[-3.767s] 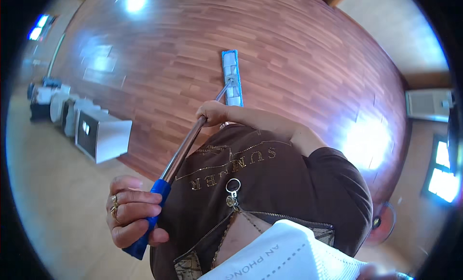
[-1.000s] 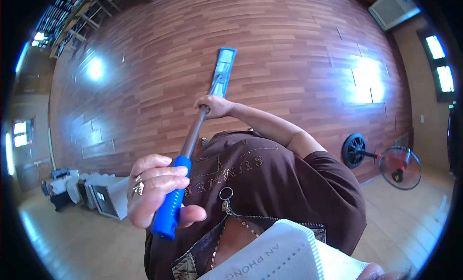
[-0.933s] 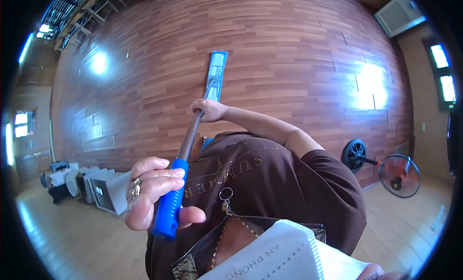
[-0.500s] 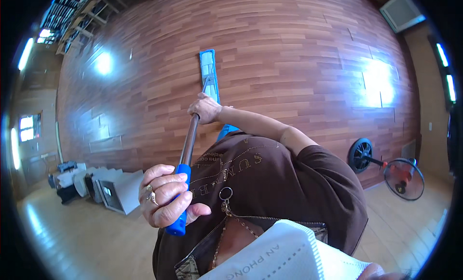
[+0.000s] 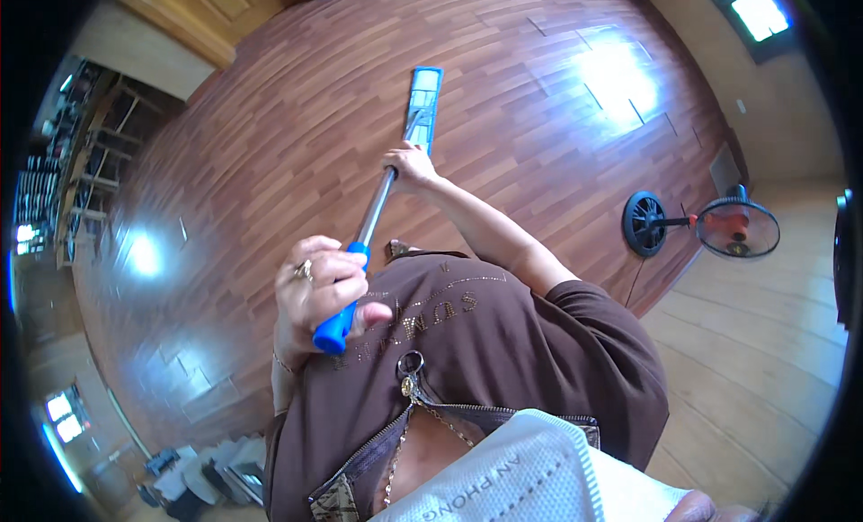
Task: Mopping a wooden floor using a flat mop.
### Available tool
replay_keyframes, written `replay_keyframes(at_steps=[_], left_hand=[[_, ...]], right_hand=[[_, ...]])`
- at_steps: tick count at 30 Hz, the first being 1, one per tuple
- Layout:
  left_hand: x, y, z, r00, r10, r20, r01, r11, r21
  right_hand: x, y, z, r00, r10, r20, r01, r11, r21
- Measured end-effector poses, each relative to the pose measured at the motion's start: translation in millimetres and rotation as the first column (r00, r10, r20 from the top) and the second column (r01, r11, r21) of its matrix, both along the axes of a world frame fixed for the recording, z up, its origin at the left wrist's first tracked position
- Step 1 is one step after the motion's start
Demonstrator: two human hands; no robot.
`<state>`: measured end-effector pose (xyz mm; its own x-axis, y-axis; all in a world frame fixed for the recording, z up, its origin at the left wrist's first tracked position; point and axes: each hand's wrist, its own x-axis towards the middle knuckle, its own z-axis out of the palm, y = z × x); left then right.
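A flat mop point(image 5: 424, 104) with a blue pad lies on the wood-plank floor ahead of me, its long side pointing away. Its metal pole point(image 5: 373, 212) slopes back toward my chest and ends in a blue grip point(image 5: 334, 331). My left hand point(image 5: 316, 284), a ring on one finger, is closed around that grip, thumb on the near side. Farther down the pole, close above the pad, my right hand point(image 5: 412, 166) wraps round the metal, with the right arm stretched forward.
To the right stands a fan point(image 5: 737, 227) on a round black base point(image 5: 645, 224), near the wall. Wooden furniture point(image 5: 94, 181) lines the left side. Grey and white objects point(image 5: 216, 473) sit at lower left. A wooden door point(image 5: 220, 3) shows at the far left.
My view has turned to the right, and the wooden door has come into sight. The mop pad appears slightly farther ahead and to the right. Both hands keep their hold on the mop.
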<state>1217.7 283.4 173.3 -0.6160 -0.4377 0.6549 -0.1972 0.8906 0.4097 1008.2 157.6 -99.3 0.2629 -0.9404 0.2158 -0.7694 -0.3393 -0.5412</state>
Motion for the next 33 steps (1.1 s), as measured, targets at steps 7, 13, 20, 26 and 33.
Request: replay_keyframes(at_steps=[7, 13, 20, 26, 33], left_hand=[[-15, -77, -29, 0.955, -0.284, -0.086, 0.297, 0.915, 0.273], [-12, -115, -45, 0.862, -0.465, -0.203, 0.503, 0.730, 0.462], [0, -143, -32, 0.768, -0.577, -0.279, 0.605, 0.509, 0.612], [-1, -169, -25, 0.729, -0.618, -0.295, 0.638, 0.457, 0.619], [-16, -188, -17, 0.770, -0.566, -0.295, 0.597, 0.476, 0.646]], right_hand=[[-84, -10, -25, 0.915, -0.402, 0.023, 0.401, 0.915, 0.033], [-111, 35, -37, 0.741, -0.670, -0.033, 0.670, 0.742, -0.006], [-97, 96, -12, 0.715, -0.667, -0.211, 0.684, 0.729, 0.015], [-84, 107, 6, 0.726, -0.658, -0.199, 0.678, 0.733, 0.049], [-108, 71, 12, 0.752, -0.639, -0.162, 0.657, 0.747, 0.105]])
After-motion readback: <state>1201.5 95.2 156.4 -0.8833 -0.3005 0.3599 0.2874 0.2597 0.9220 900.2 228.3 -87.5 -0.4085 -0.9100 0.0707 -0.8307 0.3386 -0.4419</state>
